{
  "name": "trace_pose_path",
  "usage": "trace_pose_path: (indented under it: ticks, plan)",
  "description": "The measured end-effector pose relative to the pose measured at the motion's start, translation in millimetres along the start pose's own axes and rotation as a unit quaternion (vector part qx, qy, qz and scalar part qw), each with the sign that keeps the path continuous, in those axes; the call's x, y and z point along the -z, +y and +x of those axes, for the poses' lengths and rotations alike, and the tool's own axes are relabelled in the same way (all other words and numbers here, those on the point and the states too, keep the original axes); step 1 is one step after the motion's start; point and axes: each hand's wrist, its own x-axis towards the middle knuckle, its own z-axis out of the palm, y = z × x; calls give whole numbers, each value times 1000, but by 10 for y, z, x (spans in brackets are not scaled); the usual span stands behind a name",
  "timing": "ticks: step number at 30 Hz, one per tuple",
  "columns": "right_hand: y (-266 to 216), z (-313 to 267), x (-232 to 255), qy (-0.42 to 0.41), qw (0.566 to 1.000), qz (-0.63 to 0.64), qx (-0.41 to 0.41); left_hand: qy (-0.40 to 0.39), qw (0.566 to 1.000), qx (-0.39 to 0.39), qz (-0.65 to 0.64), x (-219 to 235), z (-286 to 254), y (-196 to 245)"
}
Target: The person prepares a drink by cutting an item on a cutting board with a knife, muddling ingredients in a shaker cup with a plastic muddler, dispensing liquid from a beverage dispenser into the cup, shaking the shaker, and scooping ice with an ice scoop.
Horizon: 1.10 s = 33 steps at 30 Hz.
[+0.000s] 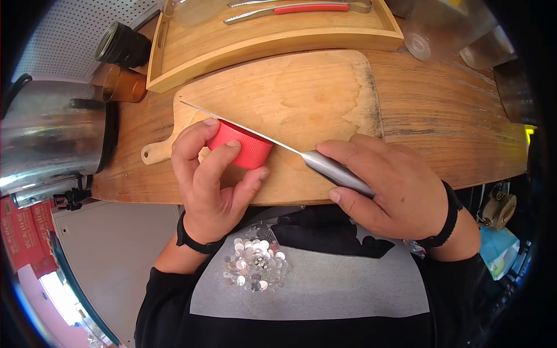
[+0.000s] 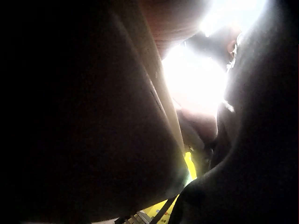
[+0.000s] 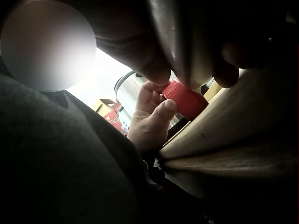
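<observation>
In the head view my left hand [image 1: 210, 174] grips a red ridged plastic cap [image 1: 246, 149] between fingers and thumb, above the near left part of a wooden cutting board [image 1: 313, 87]. My right hand [image 1: 394, 182] holds a knife [image 1: 336, 171] by its metal handle. The thin blade points up and to the left, and its line runs along the cap's far edge. The right wrist view shows the cap [image 3: 186, 100] and the left hand [image 3: 152, 119] past dark, blurred right fingers. The left wrist view is mostly dark, with the cap out of sight.
Behind the board stands a wooden tray [image 1: 272, 43] with red-handled tongs [image 1: 307, 8]. A black lens-shaped cylinder [image 1: 123, 45], an amber cup [image 1: 125, 84] and a large metal pot [image 1: 55, 130] stand at the left. Clear containers [image 1: 441, 32] stand at the far right.
</observation>
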Motion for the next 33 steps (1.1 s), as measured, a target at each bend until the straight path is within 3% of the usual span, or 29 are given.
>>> trace_pose_path:
  ticks: [16, 21, 23, 33]
  plan:
    - [-30, 63, -20, 61, 995, 20, 79, 27, 999, 2, -33, -11, 11, -20]
    - [-34, 81, -43, 29, 999, -11, 39, 30, 998, 4, -48, -9, 8, -30]
    - [-23, 89, -51, 30, 999, -12, 43, 1, 998, 7, -61, -9, -17, -48]
    - [-47, 57, -55, 52, 997, 7, 49, 8, 998, 8, -67, -21, -24, -50]
